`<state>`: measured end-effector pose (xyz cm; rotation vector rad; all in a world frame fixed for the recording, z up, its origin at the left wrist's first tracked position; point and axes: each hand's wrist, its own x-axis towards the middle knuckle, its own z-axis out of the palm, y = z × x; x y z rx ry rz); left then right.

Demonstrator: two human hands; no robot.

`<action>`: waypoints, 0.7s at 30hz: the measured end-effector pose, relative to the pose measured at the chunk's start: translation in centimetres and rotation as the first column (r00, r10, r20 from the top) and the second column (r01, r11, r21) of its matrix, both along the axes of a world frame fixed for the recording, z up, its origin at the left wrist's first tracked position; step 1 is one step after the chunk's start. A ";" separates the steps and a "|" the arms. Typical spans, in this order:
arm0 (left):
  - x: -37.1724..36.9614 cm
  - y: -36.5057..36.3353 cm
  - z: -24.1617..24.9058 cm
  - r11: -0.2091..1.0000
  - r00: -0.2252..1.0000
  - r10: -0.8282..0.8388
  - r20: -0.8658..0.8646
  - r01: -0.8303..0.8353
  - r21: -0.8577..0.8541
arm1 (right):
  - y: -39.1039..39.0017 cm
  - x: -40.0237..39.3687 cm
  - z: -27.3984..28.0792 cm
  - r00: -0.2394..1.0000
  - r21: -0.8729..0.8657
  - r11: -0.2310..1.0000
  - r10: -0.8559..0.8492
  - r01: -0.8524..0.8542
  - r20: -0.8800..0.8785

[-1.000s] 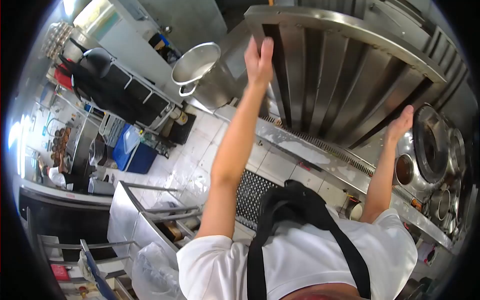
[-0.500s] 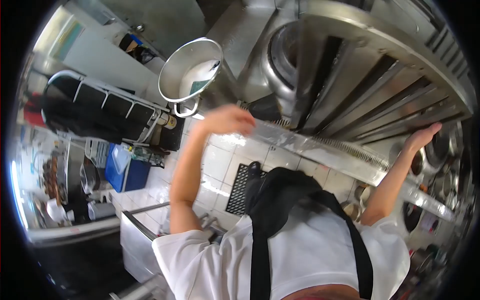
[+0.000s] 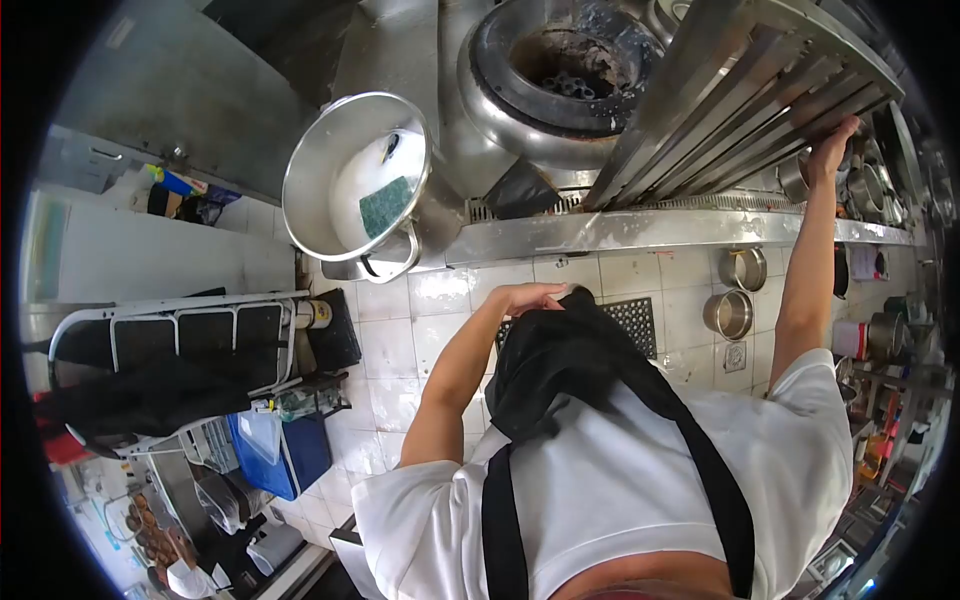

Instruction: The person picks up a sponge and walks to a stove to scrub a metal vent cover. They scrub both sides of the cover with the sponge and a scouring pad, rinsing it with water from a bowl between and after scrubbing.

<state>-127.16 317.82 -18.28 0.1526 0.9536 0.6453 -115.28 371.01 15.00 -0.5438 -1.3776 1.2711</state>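
Observation:
A large slatted metal panel (image 3: 740, 110) stands tilted on the steel cooking range, right of centre. My right hand (image 3: 832, 150) is at its right edge, with the fingers around the rim. My left hand (image 3: 530, 297) is low at the front of the black apron (image 3: 560, 350), its fingers bent together; what they hold, if anything, is hidden. A tall metal pot (image 3: 432, 200) sits at the left end of the range. Inside it are whitish suds and a green scouring pad (image 3: 386, 207).
Left of the panel is a round wok burner (image 3: 570, 70). The range's front ledge (image 3: 620, 228) runs across the view. Two small metal pots (image 3: 728, 314) stand below it on the right. A white-framed rack (image 3: 180, 310) and a blue box (image 3: 280, 455) are at the left.
The view has shifted. The panel appears farther right and more upright, uncovering the wok burner. My left hand has moved from beside the pot down to the apron. My right hand remains at the panel.

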 end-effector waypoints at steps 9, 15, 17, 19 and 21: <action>-0.4 1.2 3.1 0.990 0.978 -0.115 -0.176 0.127 0.055 | 5.9 1.2 -3.3 0.997 0.031 0.999 -0.015 0.013 0.070; 1.7 2.7 5.9 0.999 0.985 -0.043 -0.165 0.041 -0.012 | 1.5 0.1 -1.9 0.986 0.044 0.987 -0.155 0.152 0.061; 1.9 2.7 4.3 0.999 0.997 -0.031 -0.065 0.031 0.008 | 0.3 0.3 -1.4 0.982 -0.076 0.985 -0.148 0.157 0.113; 2.0 2.9 4.0 1.000 0.997 0.021 -0.069 -0.022 -0.019 | 6.3 2.2 -5.7 0.956 0.130 0.960 -0.263 0.246 0.128; 1.9 2.9 5.2 0.993 0.840 -0.048 -0.541 0.099 0.067 | 3.4 0.8 -3.9 0.984 0.049 0.983 -0.177 0.176 0.024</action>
